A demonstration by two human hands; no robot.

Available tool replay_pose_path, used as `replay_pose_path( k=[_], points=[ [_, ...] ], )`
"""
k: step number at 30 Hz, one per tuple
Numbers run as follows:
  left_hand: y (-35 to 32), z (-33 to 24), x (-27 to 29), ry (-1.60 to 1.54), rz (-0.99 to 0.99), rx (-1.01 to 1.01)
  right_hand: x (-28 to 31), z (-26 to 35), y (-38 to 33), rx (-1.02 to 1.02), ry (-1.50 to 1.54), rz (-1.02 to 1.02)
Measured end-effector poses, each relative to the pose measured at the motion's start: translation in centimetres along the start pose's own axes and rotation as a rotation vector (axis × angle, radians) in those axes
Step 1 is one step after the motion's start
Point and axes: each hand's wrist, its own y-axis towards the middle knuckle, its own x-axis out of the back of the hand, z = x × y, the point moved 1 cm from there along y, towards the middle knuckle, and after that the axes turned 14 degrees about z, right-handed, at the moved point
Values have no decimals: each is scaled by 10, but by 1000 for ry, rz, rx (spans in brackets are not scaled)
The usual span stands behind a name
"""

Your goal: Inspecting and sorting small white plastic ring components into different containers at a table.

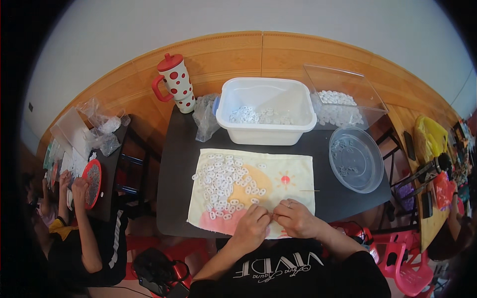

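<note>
My left hand (252,225) and my right hand (295,217) meet fingertip to fingertip over the near edge of a pale yellow cloth (298,171) on a black table (328,144). Both pinch something very small between them; what it is cannot be made out. Several small white plastic pieces (223,181) lie spread across the left half of the cloth, just beyond my left hand. A thin needle-like stick (309,190) lies on the cloth past my right hand.
A white tub (266,130) with more white pieces stands behind the cloth. Around it are a clear round bowl (355,159), a clear box (340,102), a plastic bag (204,116) and a red-spotted mug (175,82). A person (79,213) works at the left table.
</note>
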Motion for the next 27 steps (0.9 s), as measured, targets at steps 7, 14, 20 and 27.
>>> replay_pose_path(
  k=[7,14,20,27],
  points=[
    [2,3,3,-39,11,34,-1,-1,1,-18,20,15],
    [4,3,8,-255,-89,161,-3,-12,-7,-278,851,-256],
    [14,-4,9,-164,-182,66,0,-7,-6,-456,1285,-319],
    [12,-11,9,-94,-221,-40,-6,-1,-4,-309,1279,-324]
  ],
)
